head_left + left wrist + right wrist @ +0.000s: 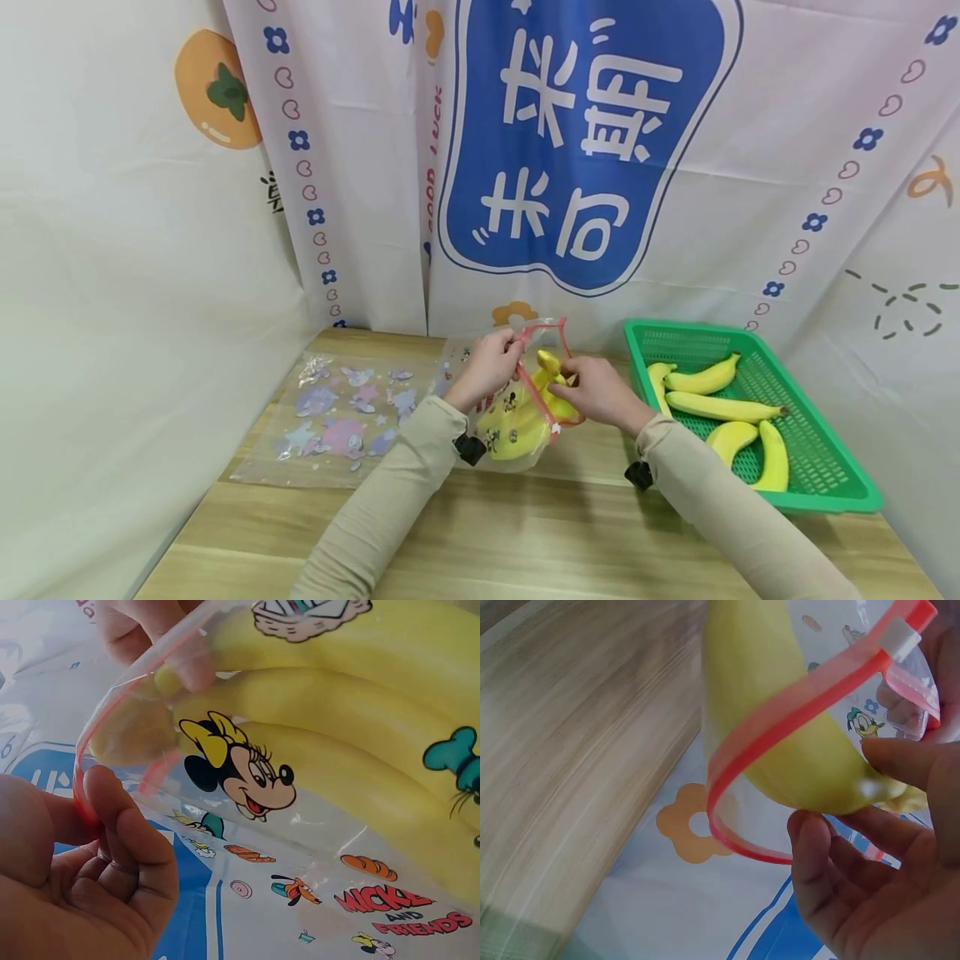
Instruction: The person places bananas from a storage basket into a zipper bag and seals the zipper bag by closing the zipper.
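My left hand (491, 367) pinches the red zip rim of a clear, cartoon-printed zip bag (330, 847), holding its mouth apart. A bunch of bananas (322, 712) lies mostly inside the bag, its stem end at the opening. With thumb and fingers, my right hand (900, 877) grips the bananas near that stem end, at the bag's mouth. A white slider (898, 639) sits on the red strip in the right wrist view. In the head view the bag is tilted above the wooden table (525, 533).
On the right stands a green plastic basket (840, 467) with several bananas (726, 407) inside. Flat on the left of the table lies a clear bag with pastel prints (345, 425). A printed curtain (375, 208) hangs behind the table.
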`<state>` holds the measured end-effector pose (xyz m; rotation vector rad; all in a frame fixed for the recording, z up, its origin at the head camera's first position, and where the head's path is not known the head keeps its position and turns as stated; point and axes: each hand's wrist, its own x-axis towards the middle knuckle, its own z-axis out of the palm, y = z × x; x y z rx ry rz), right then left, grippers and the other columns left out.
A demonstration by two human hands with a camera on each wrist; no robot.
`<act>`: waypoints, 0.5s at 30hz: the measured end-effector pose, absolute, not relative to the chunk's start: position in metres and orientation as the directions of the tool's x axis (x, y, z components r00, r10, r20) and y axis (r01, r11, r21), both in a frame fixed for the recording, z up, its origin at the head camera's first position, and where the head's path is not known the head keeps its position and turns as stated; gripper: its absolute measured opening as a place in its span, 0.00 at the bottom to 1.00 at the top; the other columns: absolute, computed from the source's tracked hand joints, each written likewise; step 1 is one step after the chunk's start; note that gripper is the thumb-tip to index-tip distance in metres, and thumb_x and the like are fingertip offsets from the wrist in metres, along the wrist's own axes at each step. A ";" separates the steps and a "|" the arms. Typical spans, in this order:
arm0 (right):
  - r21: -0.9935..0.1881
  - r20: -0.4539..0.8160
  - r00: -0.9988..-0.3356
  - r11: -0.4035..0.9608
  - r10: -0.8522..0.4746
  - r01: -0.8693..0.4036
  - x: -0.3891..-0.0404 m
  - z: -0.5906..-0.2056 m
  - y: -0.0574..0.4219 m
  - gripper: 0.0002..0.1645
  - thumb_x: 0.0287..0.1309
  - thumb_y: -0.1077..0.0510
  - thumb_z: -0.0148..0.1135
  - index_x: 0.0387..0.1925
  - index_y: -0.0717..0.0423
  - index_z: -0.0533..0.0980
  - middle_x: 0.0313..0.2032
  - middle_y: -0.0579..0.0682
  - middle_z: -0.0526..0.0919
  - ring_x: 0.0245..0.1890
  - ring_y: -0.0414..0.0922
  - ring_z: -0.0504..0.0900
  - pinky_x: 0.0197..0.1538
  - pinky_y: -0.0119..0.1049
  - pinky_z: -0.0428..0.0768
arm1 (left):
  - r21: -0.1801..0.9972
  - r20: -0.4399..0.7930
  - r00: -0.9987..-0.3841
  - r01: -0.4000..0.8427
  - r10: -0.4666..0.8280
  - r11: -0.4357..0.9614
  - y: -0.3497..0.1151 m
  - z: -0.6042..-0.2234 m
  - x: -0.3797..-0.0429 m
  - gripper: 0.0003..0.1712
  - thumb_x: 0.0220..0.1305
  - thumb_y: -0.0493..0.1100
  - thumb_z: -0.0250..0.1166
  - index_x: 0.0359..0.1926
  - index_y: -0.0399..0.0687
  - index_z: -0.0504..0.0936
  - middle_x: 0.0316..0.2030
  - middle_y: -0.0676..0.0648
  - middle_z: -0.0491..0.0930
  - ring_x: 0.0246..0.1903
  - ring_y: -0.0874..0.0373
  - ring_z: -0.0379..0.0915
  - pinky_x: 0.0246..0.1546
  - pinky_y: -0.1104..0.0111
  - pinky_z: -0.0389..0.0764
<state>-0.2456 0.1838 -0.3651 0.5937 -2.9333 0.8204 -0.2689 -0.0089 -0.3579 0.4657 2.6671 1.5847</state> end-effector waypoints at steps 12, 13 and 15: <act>-0.515 0.047 -0.887 0.750 -0.459 -0.415 -0.249 -0.368 0.180 0.10 0.57 0.56 0.64 0.37 0.58 0.80 0.33 0.50 0.83 0.30 0.42 0.82 0.28 0.32 0.79 | 0.858 0.154 -0.959 0.250 0.239 0.448 -0.004 -0.351 -0.268 0.14 0.72 0.43 0.49 0.32 0.43 0.76 0.22 0.47 0.76 0.21 0.54 0.75 0.15 0.72 0.67; -0.519 0.044 -0.884 0.745 -0.465 -0.418 -0.249 -0.368 0.180 0.10 0.57 0.56 0.64 0.38 0.59 0.80 0.34 0.50 0.83 0.30 0.42 0.82 0.29 0.32 0.79 | 0.860 0.158 -0.958 0.252 0.238 0.444 -0.003 -0.351 -0.268 0.14 0.72 0.43 0.49 0.32 0.43 0.76 0.22 0.47 0.76 0.21 0.54 0.76 0.16 0.72 0.67; -0.526 0.041 -0.873 0.732 -0.486 -0.432 -0.249 -0.369 0.180 0.10 0.58 0.57 0.63 0.39 0.59 0.80 0.34 0.50 0.83 0.31 0.42 0.82 0.31 0.32 0.79 | 0.861 0.165 -0.958 0.256 0.235 0.440 -0.003 -0.350 -0.268 0.14 0.72 0.43 0.49 0.31 0.45 0.76 0.22 0.47 0.76 0.21 0.54 0.76 0.16 0.71 0.68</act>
